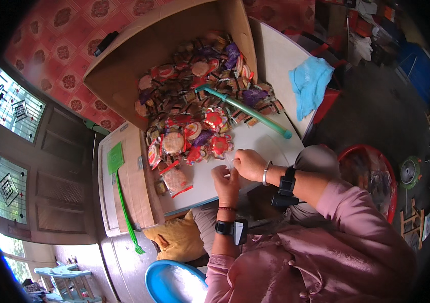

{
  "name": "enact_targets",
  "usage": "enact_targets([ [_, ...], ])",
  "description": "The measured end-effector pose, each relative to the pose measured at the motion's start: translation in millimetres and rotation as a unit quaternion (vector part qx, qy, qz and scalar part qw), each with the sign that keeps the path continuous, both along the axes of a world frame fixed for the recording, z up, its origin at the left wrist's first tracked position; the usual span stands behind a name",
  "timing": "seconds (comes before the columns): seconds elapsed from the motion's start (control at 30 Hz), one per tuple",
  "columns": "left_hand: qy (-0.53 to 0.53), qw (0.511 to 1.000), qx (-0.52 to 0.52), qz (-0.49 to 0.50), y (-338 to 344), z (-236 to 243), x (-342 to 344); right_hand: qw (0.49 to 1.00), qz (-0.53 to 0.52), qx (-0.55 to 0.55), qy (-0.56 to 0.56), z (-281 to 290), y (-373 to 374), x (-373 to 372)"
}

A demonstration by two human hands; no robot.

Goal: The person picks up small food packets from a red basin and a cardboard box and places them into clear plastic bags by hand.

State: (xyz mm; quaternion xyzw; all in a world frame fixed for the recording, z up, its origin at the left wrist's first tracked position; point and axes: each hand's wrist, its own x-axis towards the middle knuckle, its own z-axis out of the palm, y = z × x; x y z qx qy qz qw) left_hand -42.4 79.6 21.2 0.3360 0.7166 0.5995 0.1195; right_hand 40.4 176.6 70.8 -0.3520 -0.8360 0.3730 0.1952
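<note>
Both hands meet over the white tabletop (275,146), their closed fingers pinching what looks like a thin clear plastic bag (231,162); my right hand (249,164) is a little above and right of my left hand (225,183). Just beyond them lies a heap of small wrapped snacks, with round packets (173,143), red flower-shaped packets (220,145) and purple packets (253,97). A square packet (176,179) with red edges lies left of my hands. A long green tube (255,116) with a teal handle rests diagonally on the right side of the pile.
A tilted cardboard box (109,76) backs the pile. A light blue cloth (308,88) hangs on a white board at right. A green swatter (115,159) lies on the left wooden panel. Below are a blue basin (158,275) and yellow cushion (177,237); a red tub (386,164) stands at right.
</note>
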Motion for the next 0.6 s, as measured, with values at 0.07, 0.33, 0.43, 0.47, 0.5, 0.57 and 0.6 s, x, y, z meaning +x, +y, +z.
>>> enact_targets([
  [0.07,-0.018,0.999,-0.039,-0.001,-0.4,-0.3,1.4,1.000,0.013,0.004,0.001,-1.6,-0.2,-1.0],
  [0.33,0.000,0.994,-0.110,-0.007,5.2,-7.3,0.1,0.993,0.043,0.012,-0.108,5.1,2.6,4.9],
  [0.43,-0.061,0.993,-0.101,0.012,3.9,-12.9,-11.5,0.996,-0.010,0.021,-0.087,15.5,8.1,4.4],
  [0.47,-0.015,0.994,-0.108,0.009,2.2,-13.9,-17.1,0.999,-0.010,0.015,-0.051,18.9,9.3,4.9],
  [0.5,0.028,0.991,-0.131,0.009,0.4,-14.5,-22.8,1.000,-0.012,0.003,-0.027,21.9,10.4,7.0],
  [0.57,0.057,0.982,-0.182,0.005,-1.8,-16.2,-29.1,0.999,-0.024,0.020,0.034,25.5,9.4,8.3],
  [0.6,0.063,0.981,-0.181,-0.010,-1.9,-17.3,-30.3,0.999,-0.026,0.018,0.029,26.0,8.2,8.2],
])
